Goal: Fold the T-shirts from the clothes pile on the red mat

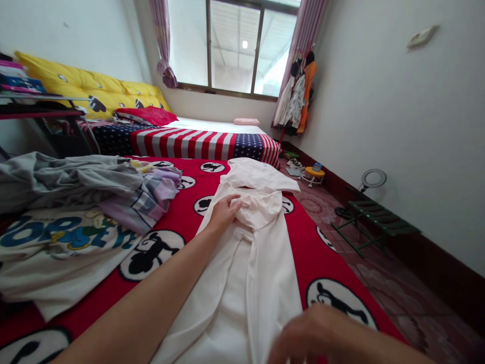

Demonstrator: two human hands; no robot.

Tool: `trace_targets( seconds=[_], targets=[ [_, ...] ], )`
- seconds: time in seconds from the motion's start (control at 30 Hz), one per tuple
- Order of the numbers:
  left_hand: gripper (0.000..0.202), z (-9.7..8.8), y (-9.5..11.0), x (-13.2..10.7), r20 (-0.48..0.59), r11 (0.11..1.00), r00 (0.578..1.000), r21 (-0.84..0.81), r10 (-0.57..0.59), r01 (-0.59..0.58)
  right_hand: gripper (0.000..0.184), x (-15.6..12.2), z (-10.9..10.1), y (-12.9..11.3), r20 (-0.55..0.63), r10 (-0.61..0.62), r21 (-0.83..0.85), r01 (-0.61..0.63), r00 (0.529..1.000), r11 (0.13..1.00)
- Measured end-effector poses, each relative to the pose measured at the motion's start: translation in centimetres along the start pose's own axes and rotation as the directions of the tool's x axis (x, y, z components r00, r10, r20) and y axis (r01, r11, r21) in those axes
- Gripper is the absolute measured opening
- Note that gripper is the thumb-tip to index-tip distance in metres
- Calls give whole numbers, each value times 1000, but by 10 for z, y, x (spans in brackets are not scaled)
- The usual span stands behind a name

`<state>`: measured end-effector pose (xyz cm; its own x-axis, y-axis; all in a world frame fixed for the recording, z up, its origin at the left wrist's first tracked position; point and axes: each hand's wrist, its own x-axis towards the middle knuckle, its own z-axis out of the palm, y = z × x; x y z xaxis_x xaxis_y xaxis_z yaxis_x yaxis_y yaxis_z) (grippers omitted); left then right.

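Note:
White trousers lie spread along the red bed cover, waistband away from me and legs running toward me. My left hand is at their upper left part, fingers curled in on the fabric just below the waistband. Low in the view, my right hand is over the right trouser leg's edge; motion blurs it and its fingertips are partly cut off by the frame, so its grip is unclear. Just beyond the waistband lies another folded white garment.
To the left are a grey garment, a plaid garment and a printed shirt. Beneath is the red patterned cover. A green folding stool and ring light stand on the right floor; a second bed is beyond.

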<state>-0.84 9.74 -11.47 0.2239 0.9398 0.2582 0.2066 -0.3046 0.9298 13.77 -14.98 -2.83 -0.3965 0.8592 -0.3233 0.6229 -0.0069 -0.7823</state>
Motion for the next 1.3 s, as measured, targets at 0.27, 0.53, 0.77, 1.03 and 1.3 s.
trace_targets(
  seconds=[0.27, 0.53, 0.77, 1.03, 1.3],
  targets=[
    [33, 4, 5, -9, 187, 702, 907, 582, 377, -411, 19, 116, -115, 73, -790, 5, 81, 96, 613, 992],
    [24, 9, 3, -8, 147, 802, 955, 518, 258, -297, 26, 193, -147, 113, -887, 209, 292, 149, 412, 945],
    [36, 9, 2, -7, 152, 780, 952, 546, 266, -306, 47, 206, -143, 140, -918, 39, 85, 100, 394, 991],
    [52, 16, 29, 4, 312, 602, 906, 677, 286, -423, 45, 201, -137, 130, -862, -125, -204, -111, 492, 973],
    [27, 38, 30, 29, 159, 853, 979, 487, 126, -189, 21, 204, -134, 132, -903, -106, -89, 60, 417, 994]
  ],
)
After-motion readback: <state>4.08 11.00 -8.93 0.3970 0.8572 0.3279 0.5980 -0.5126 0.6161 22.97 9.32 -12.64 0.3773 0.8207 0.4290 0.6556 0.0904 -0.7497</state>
